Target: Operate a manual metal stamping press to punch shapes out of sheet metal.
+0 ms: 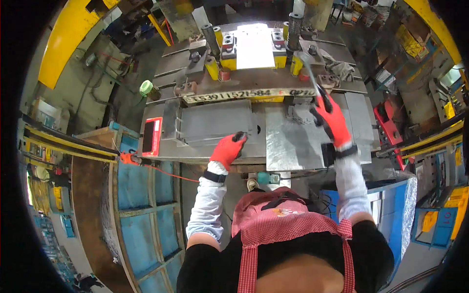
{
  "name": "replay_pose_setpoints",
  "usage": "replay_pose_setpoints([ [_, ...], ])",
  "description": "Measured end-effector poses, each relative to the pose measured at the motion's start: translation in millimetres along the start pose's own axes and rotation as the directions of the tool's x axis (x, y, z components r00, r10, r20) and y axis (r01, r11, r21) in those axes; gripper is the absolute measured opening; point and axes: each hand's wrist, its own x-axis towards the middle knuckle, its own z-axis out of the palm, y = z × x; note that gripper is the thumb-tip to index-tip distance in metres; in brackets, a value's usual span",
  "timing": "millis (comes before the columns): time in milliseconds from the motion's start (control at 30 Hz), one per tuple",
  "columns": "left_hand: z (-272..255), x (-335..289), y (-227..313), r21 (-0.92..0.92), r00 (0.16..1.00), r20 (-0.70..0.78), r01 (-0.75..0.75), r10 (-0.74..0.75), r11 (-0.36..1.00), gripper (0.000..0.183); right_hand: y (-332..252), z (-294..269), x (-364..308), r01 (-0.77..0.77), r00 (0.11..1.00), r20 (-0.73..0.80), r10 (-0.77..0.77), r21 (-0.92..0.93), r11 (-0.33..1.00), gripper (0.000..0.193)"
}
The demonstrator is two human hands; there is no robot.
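My left hand (228, 150), in a red glove with dark fingertips, is closed at the near edge of a stack of flat grey metal sheets (215, 121). Whether its fingers pinch a sheet I cannot tell. My right hand (334, 121), gloved alike, wraps round a long thin curved tool (313, 75); motion blurs it, so its exact kind is unclear. The tool's far end reaches toward the right side of a press die (234, 78), where a bright white rectangular surface (255, 46) lies between the posts. Below my right hand is a shiny metal plate (293, 141).
Upright guide posts (294, 30) flank the die. A red-framed dark panel (152, 136) lies at the table's left. Grey cloth (339, 67) sits at the right rear. A blue-panelled wooden frame (141, 205) stands left of me, a blue bin (398, 205) on the right. Yellow-black bars (73, 142) run alongside.
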Motion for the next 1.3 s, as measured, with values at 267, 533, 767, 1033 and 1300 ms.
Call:
replay_pose_setpoints([
  [267, 9.8, 126.3, 104.6, -0.859, 0.907, 0.231, 0.020, 0.351, 0.512, 0.029, -29.2, 57.0, 197.2, -0.270, 0.925, 0.318, 0.208, 0.165, 0.949, 0.014],
  [533, 17.5, 204.1, 104.8, -0.988, 0.878, 0.098, 0.027, 0.469, 0.155, 0.034, 1.4, 14.2, 21.7, -0.043, 0.997, 0.072, 0.031, 0.163, 0.986, 0.042],
  [767, 20.4, 205.1, 108.2, -0.937, 0.880, -0.026, -0.187, 0.474, 0.296, 0.035, 104.9, -45.5, -80.5, -0.432, 0.888, -0.059, 0.457, 0.236, 0.870, 0.045],
  [1033, -100.2, 56.0, 77.8, -0.349, 0.712, -0.584, -0.654, 0.390, 0.671, 0.017, 65.1, -36.4, -87.0, -0.211, 0.963, -0.135, 0.233, 0.159, 0.965, 0.053],
  [1300, -138.7, 52.4, 103.8, 0.466, 0.222, 0.290, -0.882, 0.931, 0.065, 0.025, -25.1, 13.2, -72.5, 0.537, 0.842, 0.320, -0.435, -0.417, 0.733, 0.065],
])
